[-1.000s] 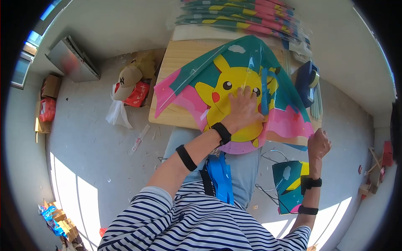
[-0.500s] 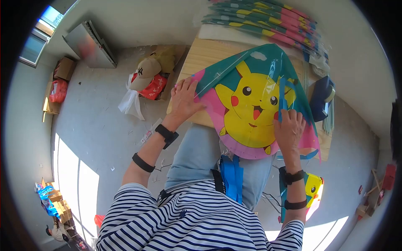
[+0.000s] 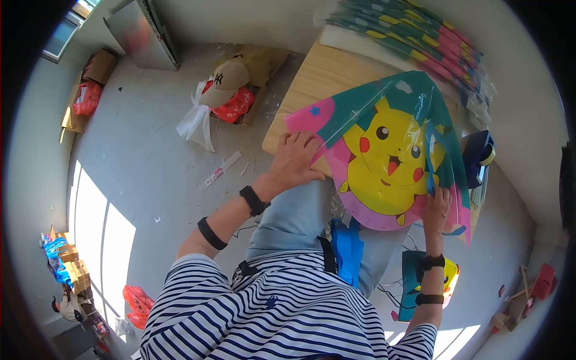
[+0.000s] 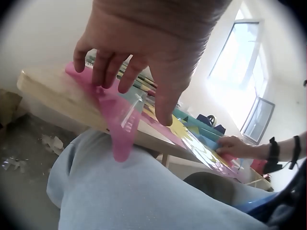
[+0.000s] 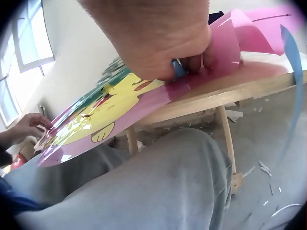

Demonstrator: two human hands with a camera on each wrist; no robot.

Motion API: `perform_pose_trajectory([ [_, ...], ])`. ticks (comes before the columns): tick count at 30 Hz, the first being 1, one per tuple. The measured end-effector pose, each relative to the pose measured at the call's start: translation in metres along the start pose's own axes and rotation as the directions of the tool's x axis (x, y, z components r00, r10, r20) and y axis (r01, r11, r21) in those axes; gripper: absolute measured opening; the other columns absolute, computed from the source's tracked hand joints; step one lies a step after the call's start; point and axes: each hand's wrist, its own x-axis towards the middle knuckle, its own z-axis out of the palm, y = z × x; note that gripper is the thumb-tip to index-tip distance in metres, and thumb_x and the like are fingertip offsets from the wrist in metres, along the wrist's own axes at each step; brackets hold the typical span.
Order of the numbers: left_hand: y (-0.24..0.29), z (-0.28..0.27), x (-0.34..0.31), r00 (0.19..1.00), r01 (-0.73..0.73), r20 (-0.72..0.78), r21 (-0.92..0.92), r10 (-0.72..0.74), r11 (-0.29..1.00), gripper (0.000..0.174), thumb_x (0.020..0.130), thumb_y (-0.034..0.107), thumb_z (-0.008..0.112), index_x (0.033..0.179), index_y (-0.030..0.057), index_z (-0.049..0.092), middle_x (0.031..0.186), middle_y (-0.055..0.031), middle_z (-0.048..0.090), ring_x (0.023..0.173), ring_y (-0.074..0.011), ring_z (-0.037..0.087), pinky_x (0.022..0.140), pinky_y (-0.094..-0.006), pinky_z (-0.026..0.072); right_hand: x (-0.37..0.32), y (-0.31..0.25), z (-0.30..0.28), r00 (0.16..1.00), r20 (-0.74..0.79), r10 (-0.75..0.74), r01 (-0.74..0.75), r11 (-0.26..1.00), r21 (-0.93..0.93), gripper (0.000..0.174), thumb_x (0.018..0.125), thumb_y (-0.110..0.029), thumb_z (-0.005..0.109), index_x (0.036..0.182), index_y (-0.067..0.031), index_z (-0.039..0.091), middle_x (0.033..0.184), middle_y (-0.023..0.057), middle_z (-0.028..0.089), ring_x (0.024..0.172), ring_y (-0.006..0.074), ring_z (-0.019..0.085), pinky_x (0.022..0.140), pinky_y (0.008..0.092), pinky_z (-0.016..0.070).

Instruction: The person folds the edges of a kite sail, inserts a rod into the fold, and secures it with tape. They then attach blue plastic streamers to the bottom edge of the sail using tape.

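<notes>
light: bright daylight, hard sun patches on floor (image 3: 123,252) lower left | glare: window (image 4: 249,72) blown out, sheen on kite (image 3: 390,156) film | distortion: fisheye, black vignette at edges | blur: left hand (image 4: 148,43), right hand (image 5: 153,33) soft, too close in 2 wrist views

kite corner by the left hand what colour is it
The kite corner is pink with a small blue star; head view shows it best.
</notes>
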Motion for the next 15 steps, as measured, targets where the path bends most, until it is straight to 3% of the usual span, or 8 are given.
perform_pose_trajectory([
  [3, 0.003, 0.006, -0.003, 0.999, -0.032, 0.047, 0.123, 0.026, 0.992, 0.056, 0.059, 0.029, 0.081, 0.106, 0.0075, 0.060, 0.117, -0.0117, 0.055, 0.112, -0.0338, 0.051, 0.095, -0.0437, 0.0402, 0.003, 0.006, 0.005, 0.999, 0.014, 0.036, -0.036, 0.999, 0.040, 0.025, 0.084, -0.008, 0.064, 0.107, -0.0007, 0.061, 0.105, 0.0172, 0.057, 0.102, 0.0383, 0.053, 0.088, 0.0471, 0.0443],
  [6, -0.011, 0.009, -0.002, 0.995, -0.085, 0.056, 0.122, 0.078, 0.989, 0.041, 0.067, 0.023, 0.077, 0.101, 0.0058, 0.062, 0.113, -0.0122, 0.056, 0.112, -0.0307, 0.053, 0.090, -0.0433, 0.0429, 0.004, 0.011, 0.012, 0.993, -0.020, 0.114, -0.112, 0.989, 0.100, 0.018, 0.082, -0.007, 0.064, 0.100, -0.0002, 0.062, 0.101, 0.0170, 0.058, 0.098, 0.0376, 0.054, 0.084, 0.0454, 0.0460],
  [8, -0.027, 0.010, 0.000, 0.983, -0.160, 0.091, -0.019, 0.161, 0.987, 0.026, 0.072, 0.015, 0.071, 0.095, 0.0044, 0.063, 0.098, -0.0110, 0.061, 0.098, -0.0311, 0.059, 0.080, -0.0400, 0.0483, 0.001, -0.002, -0.002, 0.977, 0.033, 0.213, -0.214, 0.937, 0.275, 0.011, 0.082, -0.005, 0.064, 0.091, -0.0001, 0.061, 0.097, 0.0153, 0.058, 0.093, 0.0348, 0.056, 0.077, 0.0442, 0.0470],
  [9, -0.030, 0.005, 0.003, 0.983, -0.160, 0.092, -0.016, 0.161, 0.987, 0.026, 0.072, 0.015, 0.071, 0.095, 0.0044, 0.063, 0.098, -0.0110, 0.061, 0.098, -0.0311, 0.059, 0.080, -0.0400, 0.0483, -0.004, -0.006, -0.009, 0.976, 0.034, 0.213, -0.214, 0.937, 0.278, 0.011, 0.082, -0.005, 0.064, 0.091, -0.0001, 0.061, 0.097, 0.0153, 0.058, 0.093, 0.0348, 0.056, 0.077, 0.0442, 0.0470],
  [11, -0.038, -0.011, 0.013, 0.978, 0.123, 0.184, -0.154, -0.094, 0.980, 0.020, 0.080, 0.013, 0.072, 0.093, 0.0011, 0.061, 0.089, -0.0107, 0.064, 0.077, -0.0248, 0.065, 0.066, -0.0323, 0.0504, -0.018, -0.015, -0.022, 0.931, 0.198, 0.306, -0.364, 0.771, 0.522, 0.009, 0.082, -0.002, 0.065, 0.089, 0.0001, 0.059, 0.100, 0.0143, 0.059, 0.095, 0.0330, 0.058, 0.077, 0.0422, 0.0482],
  [12, -0.050, -0.019, 0.019, 0.978, 0.123, 0.186, -0.150, -0.094, 0.981, 0.020, 0.080, 0.013, 0.072, 0.093, 0.0011, 0.061, 0.089, -0.0107, 0.064, 0.077, -0.0248, 0.065, 0.066, -0.0323, 0.0504, -0.023, -0.023, -0.032, 0.930, 0.199, 0.307, -0.366, 0.768, 0.525, 0.009, 0.082, -0.002, 0.065, 0.089, 0.0001, 0.059, 0.100, 0.0143, 0.059, 0.095, 0.0330, 0.058, 0.077, 0.0422, 0.0482],
  [14, -0.079, -0.036, 0.035, 0.931, 0.363, 0.227, -0.529, -0.285, 0.767, 0.015, 0.088, 0.013, 0.066, 0.094, 0.0010, 0.061, 0.084, -0.0064, 0.065, 0.068, -0.0161, 0.065, 0.061, -0.0267, 0.0524, -0.031, -0.040, -0.046, 0.968, 0.168, 0.184, -0.246, 0.816, 0.523, 0.010, 0.082, 0.001, 0.065, 0.089, 0.0002, 0.058, 0.108, 0.0150, 0.061, 0.104, 0.0332, 0.058, 0.085, 0.0402, 0.0483],
  [15, -0.085, -0.048, 0.044, 0.932, 0.361, 0.227, -0.526, -0.283, 0.770, 0.015, 0.088, 0.013, 0.066, 0.094, 0.0010, 0.061, 0.084, -0.0064, 0.065, 0.068, -0.0161, 0.065, 0.061, -0.0267, 0.0524, -0.032, -0.042, -0.042, 0.968, 0.166, 0.187, -0.247, 0.814, 0.526, 0.010, 0.082, 0.001, 0.065, 0.089, 0.0002, 0.058, 0.108, 0.0150, 0.061, 0.104, 0.0332, 0.058, 0.085, 0.0402, 0.0483],
])
